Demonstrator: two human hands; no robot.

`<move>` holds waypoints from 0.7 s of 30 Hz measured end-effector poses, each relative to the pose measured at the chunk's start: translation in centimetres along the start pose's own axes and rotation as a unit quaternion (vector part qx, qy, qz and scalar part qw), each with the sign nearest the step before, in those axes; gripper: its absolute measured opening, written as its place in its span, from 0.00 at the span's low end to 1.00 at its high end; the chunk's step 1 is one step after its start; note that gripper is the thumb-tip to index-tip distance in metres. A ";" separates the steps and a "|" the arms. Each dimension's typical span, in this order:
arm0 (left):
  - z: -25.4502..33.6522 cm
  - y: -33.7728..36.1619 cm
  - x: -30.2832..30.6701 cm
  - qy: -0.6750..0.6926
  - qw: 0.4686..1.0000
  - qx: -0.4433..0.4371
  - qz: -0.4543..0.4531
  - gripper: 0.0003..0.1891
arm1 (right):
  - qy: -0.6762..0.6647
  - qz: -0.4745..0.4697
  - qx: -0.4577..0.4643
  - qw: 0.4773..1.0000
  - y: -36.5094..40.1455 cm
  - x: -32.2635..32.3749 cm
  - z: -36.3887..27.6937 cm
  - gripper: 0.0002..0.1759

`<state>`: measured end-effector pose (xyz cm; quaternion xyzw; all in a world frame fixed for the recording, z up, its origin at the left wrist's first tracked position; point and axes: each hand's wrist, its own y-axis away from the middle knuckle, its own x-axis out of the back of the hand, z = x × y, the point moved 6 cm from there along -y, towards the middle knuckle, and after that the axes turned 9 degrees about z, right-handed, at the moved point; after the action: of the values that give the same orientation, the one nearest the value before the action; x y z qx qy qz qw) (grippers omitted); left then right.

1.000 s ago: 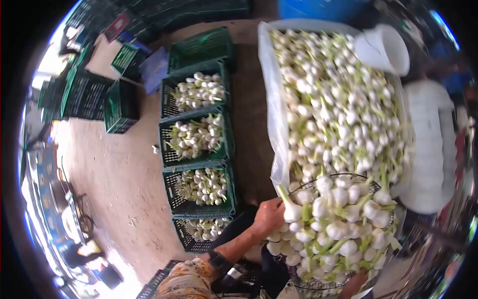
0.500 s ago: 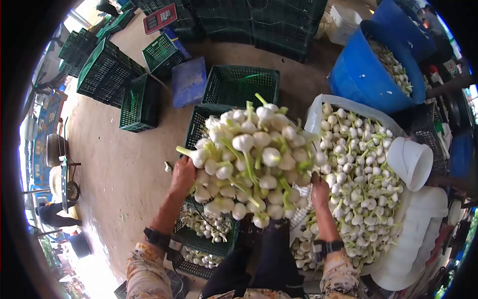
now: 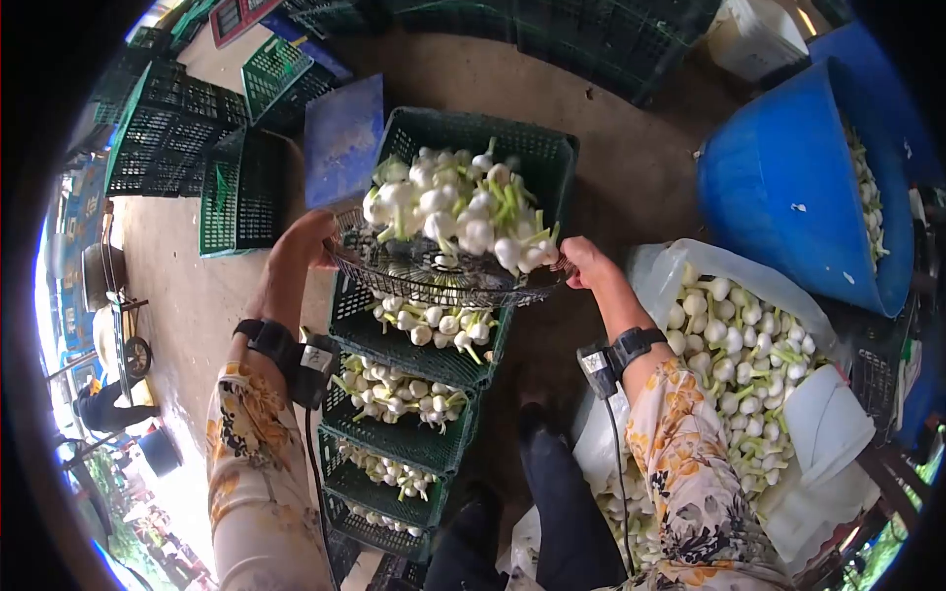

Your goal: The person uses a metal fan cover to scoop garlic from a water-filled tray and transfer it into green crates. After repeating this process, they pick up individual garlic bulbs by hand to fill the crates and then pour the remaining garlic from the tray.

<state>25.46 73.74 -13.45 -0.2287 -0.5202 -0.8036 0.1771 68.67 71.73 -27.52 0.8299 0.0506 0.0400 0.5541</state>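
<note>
A round black wire basket is held between my two hands, tilted away from me over the far green crate. My left hand grips its left rim, and my right hand is closed on its right rim. Garlic bulbs with green stems lie at the basket's far side, over the crate. The wire bottom shows bare nearer to me. Whether any bulbs touch the crate floor is hidden.
Several green crates holding garlic run in a row toward me. At right are a garlic heap on white sheeting, a white bucket and a large blue tub. A blue platform and stacked crates stand at left.
The basket has moved away from me over the far crate and tipped forward. It was heaped with garlic; now much of its wire bottom shows. The view has turned left.
</note>
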 end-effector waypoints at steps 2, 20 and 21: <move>-0.4 -3.6 -0.3 -0.045 0.998 0.037 -0.034 0.11 | 0.002 0.010 -0.026 1.000 -1.3 0.1 0.1 0.06; -19.2 10.0 8.5 0.138 0.990 0.004 -0.034 0.13 | 0.159 0.040 0.100 0.981 13.9 -4.4 4.6 0.23; -18.3 12.1 8.3 0.158 0.987 0.001 -0.016 0.15 | 0.161 0.042 0.116 0.979 13.9 -4.4 4.2 0.23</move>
<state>21.53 51.83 -6.26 -0.0903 -0.4898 -0.8320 0.2443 65.33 62.04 -16.28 0.8726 0.1091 0.1901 0.4365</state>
